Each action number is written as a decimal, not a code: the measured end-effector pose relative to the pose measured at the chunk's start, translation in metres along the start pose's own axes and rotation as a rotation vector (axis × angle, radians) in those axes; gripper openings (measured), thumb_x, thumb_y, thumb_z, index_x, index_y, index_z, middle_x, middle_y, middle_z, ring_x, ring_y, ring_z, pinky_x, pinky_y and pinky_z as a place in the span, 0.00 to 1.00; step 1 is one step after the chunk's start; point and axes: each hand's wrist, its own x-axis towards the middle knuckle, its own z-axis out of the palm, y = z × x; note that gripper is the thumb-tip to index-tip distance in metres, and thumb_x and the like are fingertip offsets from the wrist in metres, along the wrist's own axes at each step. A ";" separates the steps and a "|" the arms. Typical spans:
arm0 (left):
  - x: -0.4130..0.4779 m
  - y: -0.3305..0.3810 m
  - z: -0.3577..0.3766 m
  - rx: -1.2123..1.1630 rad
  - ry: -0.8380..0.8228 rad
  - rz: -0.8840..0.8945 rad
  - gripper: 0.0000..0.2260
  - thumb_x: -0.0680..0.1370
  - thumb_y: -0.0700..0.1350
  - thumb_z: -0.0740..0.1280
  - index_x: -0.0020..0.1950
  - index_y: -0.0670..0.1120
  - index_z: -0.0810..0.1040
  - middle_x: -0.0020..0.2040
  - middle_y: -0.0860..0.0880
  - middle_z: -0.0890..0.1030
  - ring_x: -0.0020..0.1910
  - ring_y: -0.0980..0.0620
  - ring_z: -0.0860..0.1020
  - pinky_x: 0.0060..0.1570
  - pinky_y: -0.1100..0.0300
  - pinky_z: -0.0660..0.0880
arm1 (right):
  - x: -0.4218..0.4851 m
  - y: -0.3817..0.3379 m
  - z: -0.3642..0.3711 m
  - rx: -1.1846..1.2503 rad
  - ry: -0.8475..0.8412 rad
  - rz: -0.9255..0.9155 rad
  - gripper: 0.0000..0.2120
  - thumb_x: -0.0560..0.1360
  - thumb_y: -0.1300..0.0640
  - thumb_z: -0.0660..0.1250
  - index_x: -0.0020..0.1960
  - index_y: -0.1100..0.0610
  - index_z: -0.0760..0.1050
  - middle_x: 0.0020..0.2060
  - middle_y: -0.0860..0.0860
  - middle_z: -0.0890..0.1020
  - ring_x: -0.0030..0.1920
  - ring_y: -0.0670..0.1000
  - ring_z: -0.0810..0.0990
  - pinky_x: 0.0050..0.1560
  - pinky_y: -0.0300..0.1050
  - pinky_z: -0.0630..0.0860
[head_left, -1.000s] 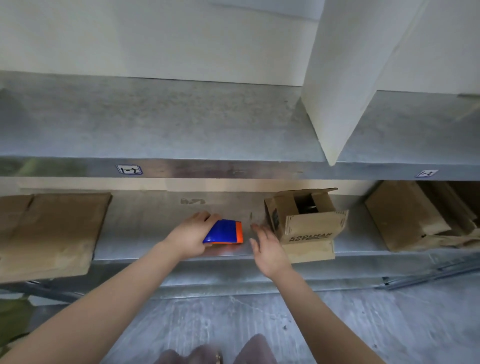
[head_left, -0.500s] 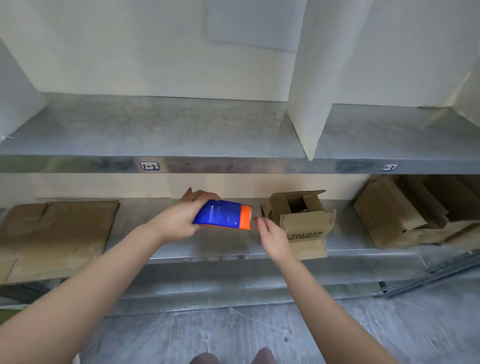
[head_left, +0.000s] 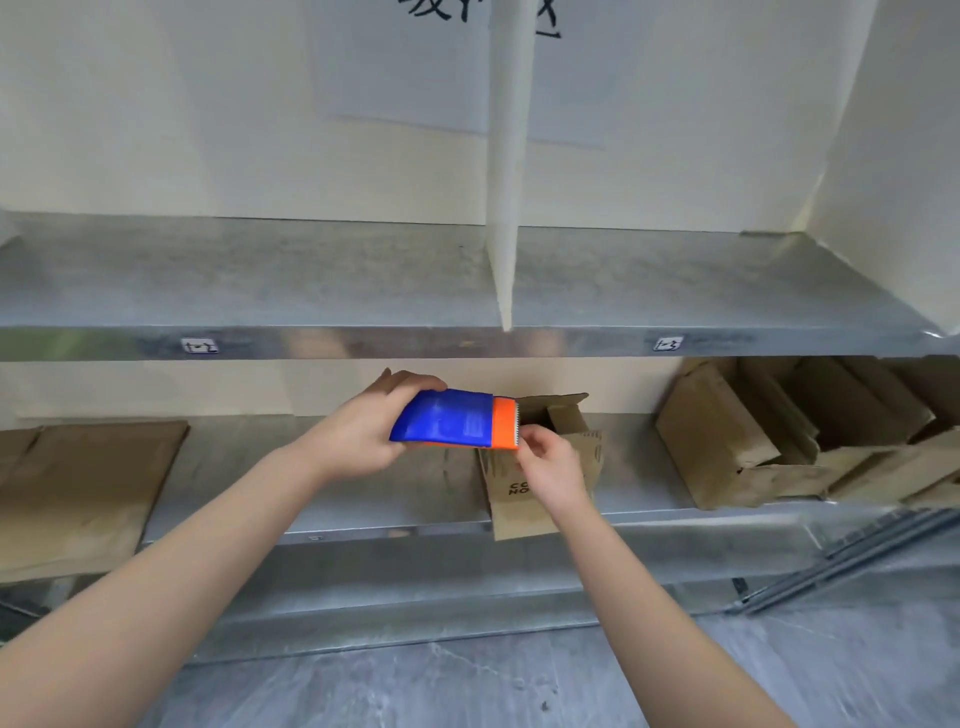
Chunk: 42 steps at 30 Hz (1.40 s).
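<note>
Blue with an orange end, the packet hangs level above the lower shelf, its long axis running left to right. The left hand wraps the blue end. The right hand, just in front of the open cardboard box, pinches the serrated orange edge, probably to tear it.

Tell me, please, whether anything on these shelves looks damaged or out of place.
Yes. The small carton on the lower shelf stands open, one flap hanging over the shelf's front edge. To its right, the larger cartons lie crumpled and slumped against each other.
</note>
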 end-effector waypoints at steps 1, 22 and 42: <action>0.004 0.005 0.006 -0.001 -0.003 -0.017 0.30 0.71 0.38 0.70 0.69 0.54 0.65 0.63 0.57 0.71 0.62 0.54 0.70 0.63 0.58 0.68 | 0.004 0.002 -0.011 -0.049 0.017 -0.013 0.06 0.77 0.57 0.66 0.51 0.55 0.81 0.42 0.46 0.82 0.43 0.46 0.78 0.43 0.33 0.72; 0.025 0.042 0.036 0.039 -0.008 -0.274 0.33 0.68 0.64 0.67 0.71 0.56 0.66 0.62 0.60 0.70 0.61 0.60 0.70 0.61 0.62 0.68 | 0.067 0.052 -0.123 0.502 0.023 0.270 0.07 0.80 0.67 0.59 0.44 0.60 0.70 0.43 0.57 0.79 0.41 0.58 0.83 0.40 0.46 0.83; 0.043 0.002 0.057 0.049 -0.104 -0.497 0.28 0.75 0.48 0.71 0.63 0.69 0.59 0.61 0.63 0.66 0.57 0.61 0.68 0.54 0.64 0.64 | 0.104 0.078 -0.093 0.257 -0.140 0.223 0.07 0.82 0.57 0.59 0.49 0.60 0.69 0.55 0.53 0.77 0.60 0.54 0.76 0.59 0.50 0.78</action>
